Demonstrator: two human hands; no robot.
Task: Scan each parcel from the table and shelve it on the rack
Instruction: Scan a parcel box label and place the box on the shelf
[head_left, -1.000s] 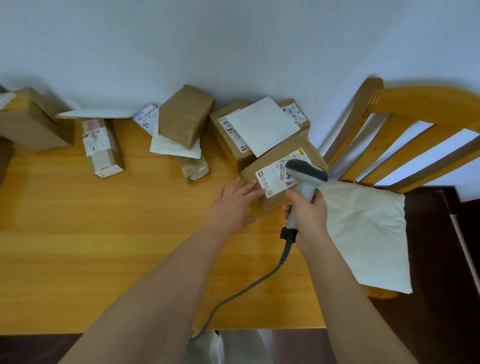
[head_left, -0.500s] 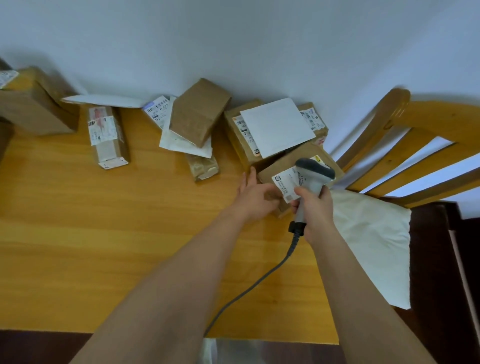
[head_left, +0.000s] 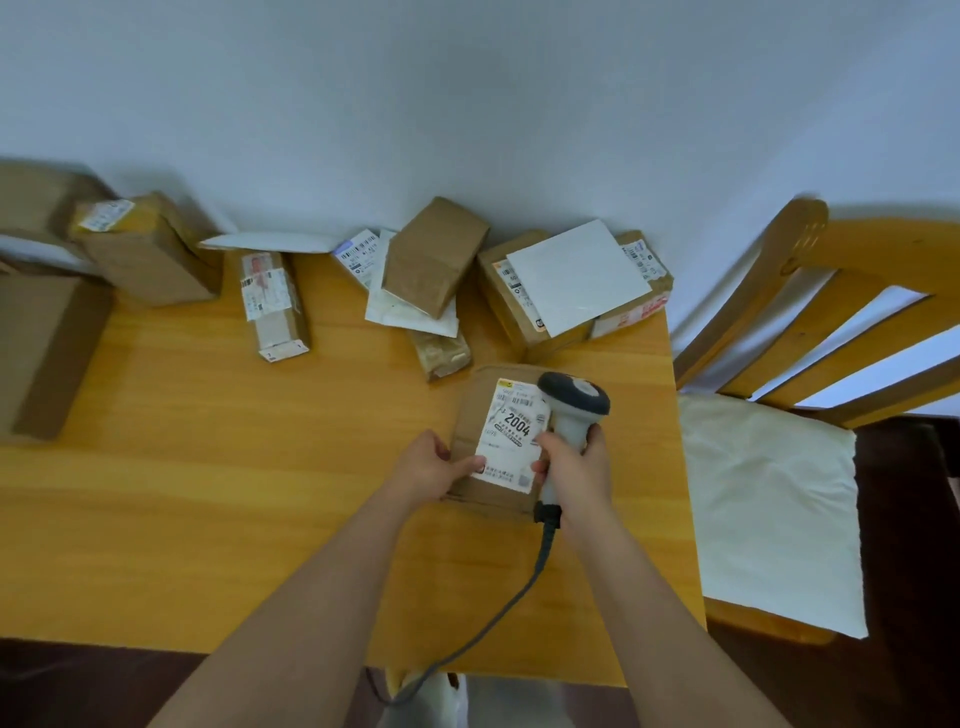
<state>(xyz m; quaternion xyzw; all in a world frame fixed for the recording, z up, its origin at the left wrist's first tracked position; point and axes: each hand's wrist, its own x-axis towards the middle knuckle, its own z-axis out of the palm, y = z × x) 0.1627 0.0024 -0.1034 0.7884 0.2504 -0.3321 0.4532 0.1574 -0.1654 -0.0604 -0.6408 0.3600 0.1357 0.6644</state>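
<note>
Left grip pinches the near left edge of the brown parcel, thumb on its white label, which reads 2004. Right grip is curled tight around the handle of the grey scanner, whose dark head hangs over the parcel's right side, just beside the label. That parcel lies flat on the wooden counter, near its right edge. Beyond the parcel, along the wall, other boxes and white mailers sit in a loose row. From the scanner a grey cable runs back past the parcel's near side. Right of the parcel stands a wooden chair with a white cushion.
</note>
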